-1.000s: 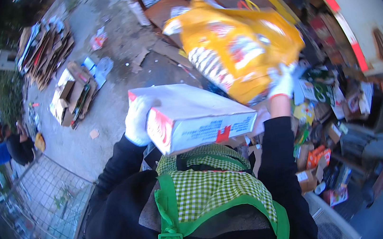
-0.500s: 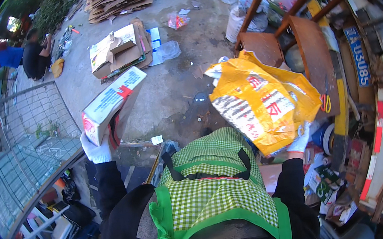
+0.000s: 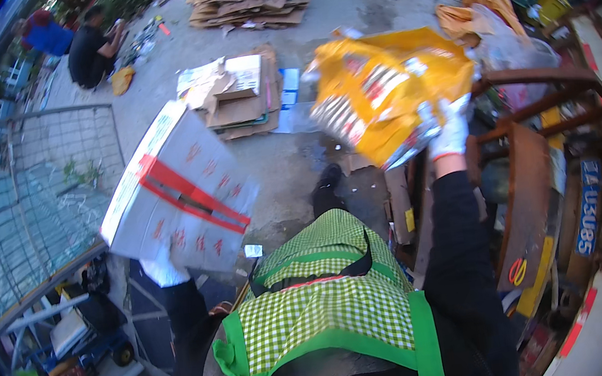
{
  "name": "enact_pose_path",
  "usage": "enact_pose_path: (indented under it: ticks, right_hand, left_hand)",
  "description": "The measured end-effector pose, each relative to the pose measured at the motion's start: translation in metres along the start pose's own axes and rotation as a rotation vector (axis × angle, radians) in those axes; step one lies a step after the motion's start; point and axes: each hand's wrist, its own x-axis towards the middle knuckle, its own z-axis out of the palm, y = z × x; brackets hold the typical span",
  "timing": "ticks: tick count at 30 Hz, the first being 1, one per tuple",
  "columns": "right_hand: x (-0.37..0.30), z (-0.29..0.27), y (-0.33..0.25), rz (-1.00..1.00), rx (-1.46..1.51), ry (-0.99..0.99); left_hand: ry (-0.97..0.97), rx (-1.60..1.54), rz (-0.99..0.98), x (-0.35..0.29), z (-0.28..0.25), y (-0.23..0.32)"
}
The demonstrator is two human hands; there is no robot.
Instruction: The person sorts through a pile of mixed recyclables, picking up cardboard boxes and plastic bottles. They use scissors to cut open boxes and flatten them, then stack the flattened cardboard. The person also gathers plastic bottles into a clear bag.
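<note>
In my left hand (image 3: 164, 269), gloved in white, is a pale cardboard box (image 3: 198, 174) with red print and a red strip across its face. The fingers grip its lower edge; part of them is hidden behind the box. My right hand (image 3: 450, 130), also gloved, is closed on the near right side of a crumpled yellow plastic bag (image 3: 377, 77), raised out in front of me. The bag is creased and blurred by motion. A green checked apron (image 3: 332, 316) covers my front, and my dark shoe (image 3: 328, 177) shows beyond it.
Ahead lie opened-out cardboard boxes (image 3: 243, 116), with a taller cardboard stack (image 3: 252, 2) behind. A wire mesh panel (image 3: 39, 194) stands left. Someone in black (image 3: 91, 54) crouches far left. On the right are a brown wooden chair (image 3: 523, 191), scissors (image 3: 518, 271) and plastic bags (image 3: 513, 49).
My right hand has lifted the yellow bag forward, away from me. The box in my left hand has turned, so its broad printed face shows. The whole view has swung to the right.
</note>
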Motion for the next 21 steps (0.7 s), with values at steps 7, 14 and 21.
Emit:
enact_pose_path:
  ticks: [7,14,21]
  right_hand:
    - [0.269,0.084,-0.100,-0.015,-0.089,0.097]
    - [0.210,0.117,0.067,-0.014,-0.687,-0.158]
    - [0.129,0.236,0.096,-0.618,-1.109,-0.503]
  left_hand:
    - [-0.122,-0.191,-0.188,0.095,0.202,-0.027]
    - [-0.148,-0.370,-0.431,0.123,0.334,-0.057]
    - [-0.400,0.100,-0.079,0.099,0.391,-0.053]
